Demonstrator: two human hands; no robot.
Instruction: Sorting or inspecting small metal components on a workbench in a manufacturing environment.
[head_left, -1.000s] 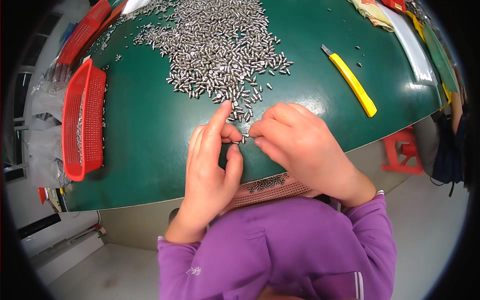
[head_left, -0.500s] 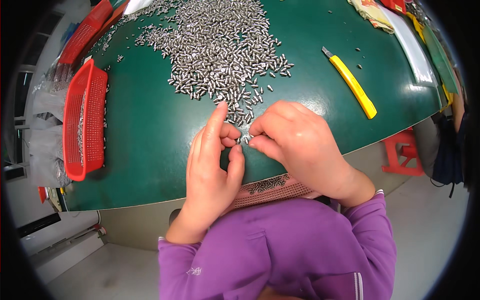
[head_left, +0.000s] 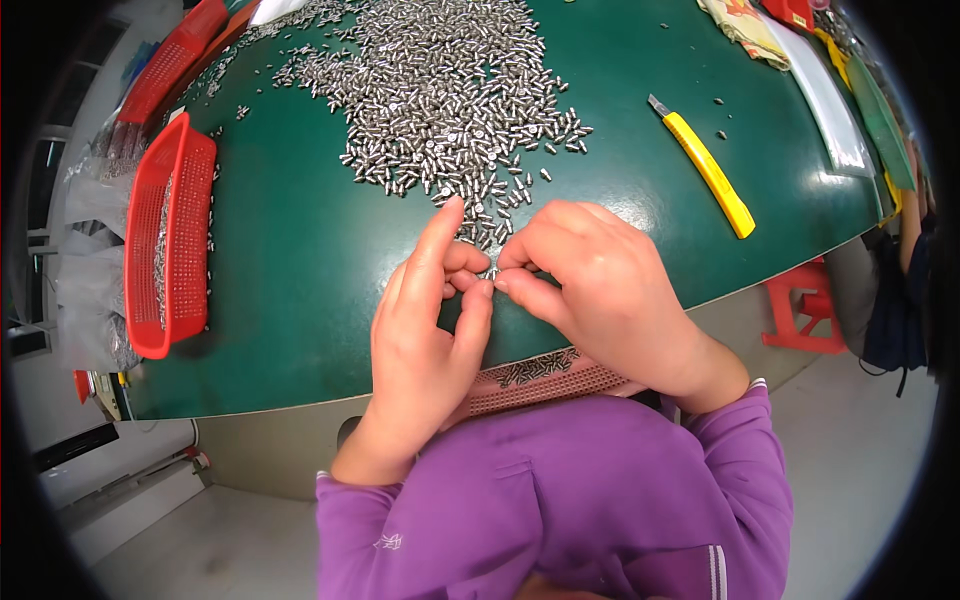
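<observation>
A large heap of small silvery metal pins (head_left: 440, 90) spreads over the green table, its near tip reaching almost to my fingers. Just below that tip, my left hand (head_left: 425, 315) pinches a small metal part (head_left: 487, 273) between thumb and curled fingers, with the index finger stretched out toward the heap. Facing it, my right hand (head_left: 590, 280) pinches with thumb and index finger at the same spot. The fingertips of both hands nearly meet there. Whether one or two small parts lie between them is hidden by the fingers.
A red basket (head_left: 190, 250) of small parts stands at the left. To the right lies a yellow utility knife (head_left: 710, 175), blade out. Against my lap, below the table edge (head_left: 320, 407), a pink basket (head_left: 535, 390) holds more pins. A red stool (head_left: 805, 305) stands beyond the right edge.
My fingertips have drawn together: the small metal parts, a little apart before, now meet between the two hands. The rest of the scene has only shifted slightly in view.
</observation>
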